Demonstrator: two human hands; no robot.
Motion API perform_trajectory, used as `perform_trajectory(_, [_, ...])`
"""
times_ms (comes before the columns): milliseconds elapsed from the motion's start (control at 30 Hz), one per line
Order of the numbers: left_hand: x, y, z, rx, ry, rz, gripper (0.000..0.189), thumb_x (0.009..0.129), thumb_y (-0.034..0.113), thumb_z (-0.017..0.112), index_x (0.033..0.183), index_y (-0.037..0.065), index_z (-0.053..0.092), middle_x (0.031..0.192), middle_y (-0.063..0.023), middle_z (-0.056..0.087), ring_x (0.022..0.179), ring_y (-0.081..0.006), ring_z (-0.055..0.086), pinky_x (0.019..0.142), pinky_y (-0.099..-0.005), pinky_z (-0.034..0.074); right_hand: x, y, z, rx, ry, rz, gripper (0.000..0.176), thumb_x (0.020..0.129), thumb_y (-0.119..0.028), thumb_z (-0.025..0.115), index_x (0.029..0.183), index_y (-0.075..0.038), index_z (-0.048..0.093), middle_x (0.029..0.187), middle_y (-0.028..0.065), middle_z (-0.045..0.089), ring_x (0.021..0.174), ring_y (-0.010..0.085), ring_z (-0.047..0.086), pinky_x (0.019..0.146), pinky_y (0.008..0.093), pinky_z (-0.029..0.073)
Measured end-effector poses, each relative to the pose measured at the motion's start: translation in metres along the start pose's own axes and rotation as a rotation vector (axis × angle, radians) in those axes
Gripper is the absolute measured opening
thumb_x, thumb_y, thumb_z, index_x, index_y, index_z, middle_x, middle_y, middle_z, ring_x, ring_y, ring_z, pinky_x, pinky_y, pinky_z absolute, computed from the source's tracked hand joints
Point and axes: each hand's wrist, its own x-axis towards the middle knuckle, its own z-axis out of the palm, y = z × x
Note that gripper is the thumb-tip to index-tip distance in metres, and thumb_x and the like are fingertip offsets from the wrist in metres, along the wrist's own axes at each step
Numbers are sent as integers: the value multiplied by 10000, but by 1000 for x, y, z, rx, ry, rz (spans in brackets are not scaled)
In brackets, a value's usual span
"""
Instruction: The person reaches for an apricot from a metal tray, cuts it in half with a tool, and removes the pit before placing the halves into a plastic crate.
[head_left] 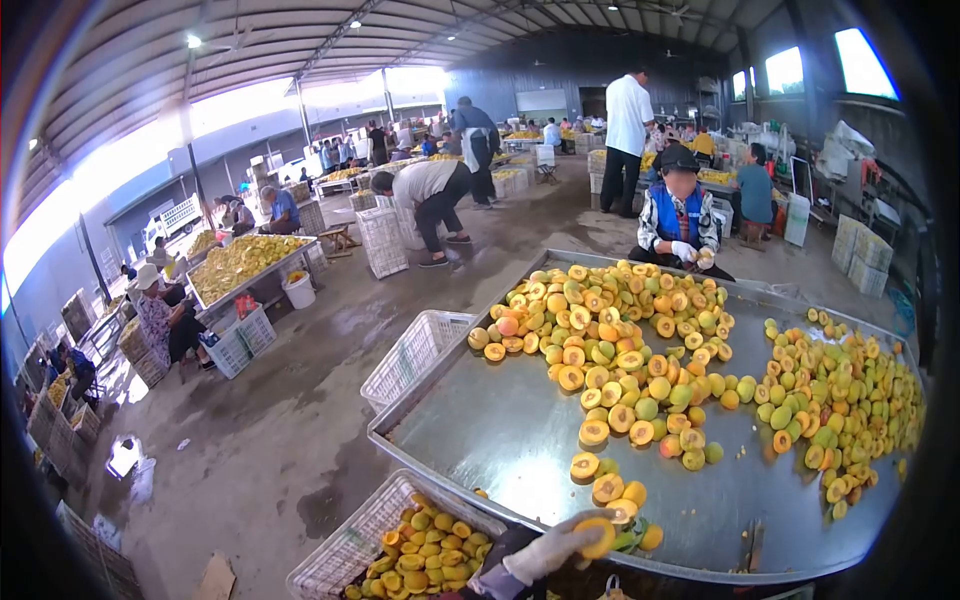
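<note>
In the head view, the left hand [548, 552], in a white glove, pinched a cut yellow fruit [598, 536] over the near edge of the metal worktop [500, 440]. The right hand was out of sight. A big pile [610, 350] of fruit lay on the worktop. A white basket [350, 540] of fruit sat just beside the hand.

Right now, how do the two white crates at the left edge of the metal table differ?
The near crate is heaped with yellow-orange fruit; the far crate is empty. The near crate sits at the near corner of the table; the far crate lies farther along, seemingly tipped against the edge. Both are white plastic mesh crates.
</note>
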Motion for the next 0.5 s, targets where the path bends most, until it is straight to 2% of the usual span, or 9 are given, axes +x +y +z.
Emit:
perform_trajectory(67, [-5, -13, 24, 0, -6, 157, 408, 974, 256, 598, 1302, 23, 534, 1090, -33, 613, 927, -97, 581, 816, -224, 491, -1, -5, 6, -24, 32, -27, 156, 903, -205, 646, 853, -97, 545, 547, -2, 504, 392, 83, 447, 362, 219, 328])
perform_trajectory(100, [-11, -18, 28, -38, 16, 100, 422, 951, 224, 638, 1298, 10, 531, 1115, -60, 612, 969, -114, 578, 865, -250, 480, -2, -8, 10, -34, 48, -36, 152, 906, -205, 643, 854, -99, 547, 548, -5, 506, 393, 81, 447, 361, 218, 327])
perform_trajectory(133, [-15, -18, 35, 16, 45, 61, 406, 1004, 297, 534, 1286, 5, 536, 1117, -83, 610, 983, -145, 577, 894, -278, 472, -2, -10, 13, -67, 70, -55, 145, 912, -205, 638, 855, -103, 552, 550, -10, 509, 394, 77, 449, 361, 216, 325])
perform_trajectory(200, [-28, 9, 44, 101, -105, 218, 480, 1044, 385, 383, 1276, -8, 533, 1109, -104, 613, 970, -184, 592, 897, -306, 480, -1, -11, 13, -133, 131, -80, 133, 924, -205, 626, 857, -111, 561, 553, -21, 515, 398, 69, 452, 360, 212, 320])
perform_trajectory(267, [-32, 7, 55, -146, 6, 177, 569, 1049, 437, 279, 1276, -27, 517, 1114, -133, 619, 992, -211, 604, 896, -315, 490, 6, -14, 5, -294, 125, 167, 222, 881, -214, 677, 939, -53, 537, 643, 23, 536, 510, 88, 503, 451, 238, 390])
perform_trajectory(333, [-37, 11, 63, -161, 114, 123, 579, 1049, 444, 291, 1289, -43, 495, 1151, -156, 619, 1021, -223, 609, 916, -329, 492, 3, -15, 7, -299, 108, 186, 242, 873, -335, 594, 1001, -130, 577, 659, -12, 559, 560, 81, 537, 551, 252, 454])
perform_trajectory(400, [-35, 6, 62, -138, 148, 111, 666, 1032, 521, 284, 1299, -59, 476, 1186, -185, 615, 1049, -244, 610, 946, -346, 489, 1, -15, 9, -253, 150, 203, 264, 871, -350, 600, 1035, -146, 576, 657, -9, 565, 553, 90, 542, 545, 253, 455])
perform_trajectory(467, [-39, 1, 64, -103, 139, 154, 699, 1016, 547, 315, 1293, -75, 476, 1193, -210, 609, 1095, -266, 603, 959, -359, 491, -1, -38, 15, -545, 134, 266, 283, 869, -356, 596, 1070, -159, 572, 651, -7, 567, 550, 88, 545, 549, 248, 458])
perform_trajectory(500, [-40, 0, 64, -89, 135, 150, 716, 1007, 558, 331, 1285, -85, 481, 1191, -227, 607, 1127, -283, 598, 971, -371, 490, -1, -35, 12, -568, 104, 257, 307, 871, -364, 603, 1091, -154, 563, 719, 23, 608, 608, 149, 607, 577, 291, 491])
